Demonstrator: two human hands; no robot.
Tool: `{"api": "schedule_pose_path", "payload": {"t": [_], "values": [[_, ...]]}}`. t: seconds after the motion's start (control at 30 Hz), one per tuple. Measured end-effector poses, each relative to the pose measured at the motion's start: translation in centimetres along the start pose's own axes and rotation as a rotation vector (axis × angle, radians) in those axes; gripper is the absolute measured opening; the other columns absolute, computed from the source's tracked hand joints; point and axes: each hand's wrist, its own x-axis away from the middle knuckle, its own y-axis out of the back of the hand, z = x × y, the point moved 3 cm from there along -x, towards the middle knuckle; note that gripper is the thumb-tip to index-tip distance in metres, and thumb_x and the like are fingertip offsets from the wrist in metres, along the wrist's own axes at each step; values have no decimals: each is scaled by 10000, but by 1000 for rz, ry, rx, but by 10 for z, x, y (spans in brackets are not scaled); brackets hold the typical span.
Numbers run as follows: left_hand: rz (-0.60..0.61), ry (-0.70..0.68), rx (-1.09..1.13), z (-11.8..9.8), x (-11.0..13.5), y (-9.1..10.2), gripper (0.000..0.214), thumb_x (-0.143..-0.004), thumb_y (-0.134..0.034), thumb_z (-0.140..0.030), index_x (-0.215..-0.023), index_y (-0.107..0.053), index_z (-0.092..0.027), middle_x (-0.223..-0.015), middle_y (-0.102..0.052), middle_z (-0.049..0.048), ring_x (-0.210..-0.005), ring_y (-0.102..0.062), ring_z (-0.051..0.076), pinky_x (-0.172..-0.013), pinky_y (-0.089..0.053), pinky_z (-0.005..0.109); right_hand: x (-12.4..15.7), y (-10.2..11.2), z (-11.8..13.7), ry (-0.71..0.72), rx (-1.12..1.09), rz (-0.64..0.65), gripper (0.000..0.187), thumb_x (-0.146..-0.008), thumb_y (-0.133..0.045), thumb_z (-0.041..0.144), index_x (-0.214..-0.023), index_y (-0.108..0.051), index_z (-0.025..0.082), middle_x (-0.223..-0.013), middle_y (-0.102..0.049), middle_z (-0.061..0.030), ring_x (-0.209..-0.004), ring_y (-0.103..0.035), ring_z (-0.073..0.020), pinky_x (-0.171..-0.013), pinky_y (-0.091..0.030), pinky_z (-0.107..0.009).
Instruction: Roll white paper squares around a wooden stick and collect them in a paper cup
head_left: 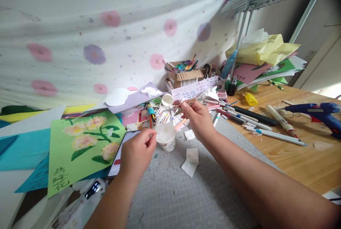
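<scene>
A small white paper cup (168, 144) with print on its side stands on the grey cutting mat (213, 193). Whitish, translucent material (165, 129) shows at its mouth. My left hand (140, 149) is closed in a pinch at the cup's left rim; what its fingertips hold is too small to make out. Above and right of the cup, my right hand (196, 118) is also closed, thumb against fingers, around something thin that points left and blends into the clutter behind. Small white paper squares (190, 168) lie on the mat below my right hand.
A green sheet with paper flowers (87, 140) and a phone (122, 154) lie left. Markers (274, 136) and a blue glue gun (314, 110) rest on the wooden table at right. Behind stand a cardboard box (183, 78) and several pens.
</scene>
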Motion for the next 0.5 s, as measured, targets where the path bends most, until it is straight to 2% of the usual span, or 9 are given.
{"api": "schedule_pose_path", "payload": {"t": [0.1, 0.17, 0.27, 0.37, 0.4, 0.5], "values": [[59, -50, 0, 1, -1, -5, 194, -800, -561, -184, -880, -737, -201, -602, -711, -8, -498, -605, 161, -494, -389, 249, 1, -1, -1, 1, -7, 12, 241, -831, -620, 401, -745, -630, 176, -667, -583, -2, -582, -464, -117, -575, -405, -265], [57, -71, 10, 1, -2, -2, 236, -808, -548, -166, -931, -744, -210, -684, -761, 11, -541, -649, 178, -516, -420, 260, 2, -2, -1, 3, -12, 16, 237, -828, -624, 393, -735, -629, 175, -651, -566, 6, -578, -454, -113, -575, -406, -263], [-22, -88, 46, -4, 1, 7, 256, -858, -495, -169, -976, -721, -183, -764, -774, 46, -609, -677, 196, -563, -457, 281, 2, -2, 2, -1, -25, 13, 231, -825, -625, 388, -739, -626, 173, -633, -551, 13, -577, -458, -110, -577, -413, -260], [-84, -143, 108, -21, 12, 10, 251, -902, -441, -181, -986, -677, -168, -744, -741, 52, -624, -662, 191, -606, -474, 296, -2, 0, 5, -24, -38, -19, 241, -836, -601, 406, -775, -617, 174, -598, -510, 29, -554, -453, -104, -570, -431, -255], [-51, -192, 138, -30, 17, 7, 241, -899, -441, -175, -962, -674, -180, -730, -728, 41, -627, -658, 184, -623, -483, 294, -4, 1, 6, -39, -39, -27, 248, -843, -588, 414, -787, -613, 174, -590, -497, 34, -541, -446, -100, -564, -436, -253], [183, -385, 219, -57, 31, -12, 195, -818, -542, -144, -885, -694, -246, -739, -711, 2, -662, -660, 180, -636, -513, 280, -7, 5, 11, -90, -18, 0, 259, -835, -592, 422, -766, -598, 172, -587, -486, 40, -518, -434, -90, -538, -434, -241]]}}
